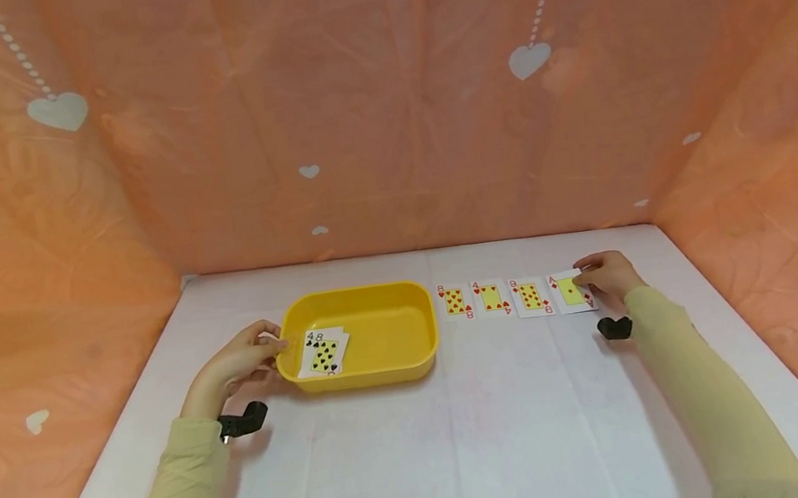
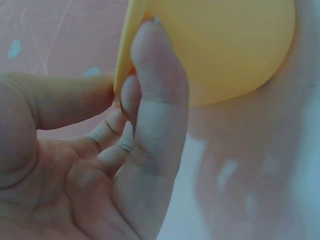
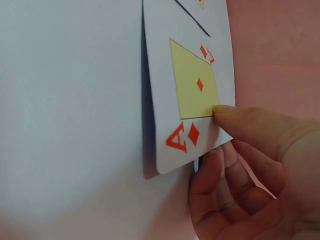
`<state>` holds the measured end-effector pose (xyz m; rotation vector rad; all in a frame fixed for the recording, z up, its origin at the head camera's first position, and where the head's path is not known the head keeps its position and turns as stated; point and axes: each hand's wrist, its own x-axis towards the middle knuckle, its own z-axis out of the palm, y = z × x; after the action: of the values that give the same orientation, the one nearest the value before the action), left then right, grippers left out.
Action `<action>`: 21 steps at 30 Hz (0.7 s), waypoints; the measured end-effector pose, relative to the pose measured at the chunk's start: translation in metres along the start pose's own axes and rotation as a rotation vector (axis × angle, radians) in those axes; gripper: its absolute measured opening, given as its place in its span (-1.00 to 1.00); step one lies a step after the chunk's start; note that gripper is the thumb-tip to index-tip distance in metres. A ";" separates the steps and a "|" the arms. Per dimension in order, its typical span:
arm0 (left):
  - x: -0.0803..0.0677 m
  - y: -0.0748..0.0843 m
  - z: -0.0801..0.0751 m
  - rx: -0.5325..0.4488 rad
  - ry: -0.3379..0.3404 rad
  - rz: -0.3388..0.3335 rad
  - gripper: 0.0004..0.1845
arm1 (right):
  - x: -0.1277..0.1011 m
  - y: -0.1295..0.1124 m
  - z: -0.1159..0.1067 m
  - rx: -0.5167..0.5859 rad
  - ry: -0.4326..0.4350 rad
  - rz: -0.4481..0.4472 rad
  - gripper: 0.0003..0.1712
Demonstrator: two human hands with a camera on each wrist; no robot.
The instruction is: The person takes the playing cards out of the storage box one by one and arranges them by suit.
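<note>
My left hand [image 1: 245,355] pinches the left rim of a yellow tray [image 1: 366,376]; in the left wrist view the thumb lies on one side of the rim and the fingers on the other. Inside the tray, at its left end, lie overlapping playing cards, an eight of spades [image 1: 325,355] on top. On the right, my right hand [image 1: 610,275] pinches the ace of diamonds [image 3: 199,82] by its edge, thumb on the face and fingers beneath. That card's near edge is lifted slightly off the table, casting a shadow in the right wrist view.
Left of the ace, in a row, lie the nine of diamonds [image 1: 531,297], the four of hearts [image 1: 491,298] and the eight of hearts [image 1: 455,302]. A white cloth covers the table [image 1: 528,425]. Orange curtains [image 1: 400,139] with white hearts stand behind and at both sides.
</note>
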<state>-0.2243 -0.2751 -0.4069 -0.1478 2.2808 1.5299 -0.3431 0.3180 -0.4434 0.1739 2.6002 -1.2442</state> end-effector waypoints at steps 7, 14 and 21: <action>0.000 -0.001 0.000 -0.004 -0.005 -0.003 -0.66 | -0.004 -0.004 -0.001 0.011 0.000 0.007 -0.44; 0.002 -0.002 0.000 0.013 -0.004 -0.003 -0.67 | -0.015 -0.010 -0.007 0.047 0.002 -0.020 -0.50; 0.000 0.000 -0.003 0.014 -0.010 0.001 -0.67 | -0.018 -0.020 -0.008 0.108 -0.054 -0.135 -0.47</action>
<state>-0.2247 -0.2775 -0.4058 -0.1350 2.2840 1.5116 -0.3318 0.3120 -0.4189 -0.0162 2.5363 -1.4153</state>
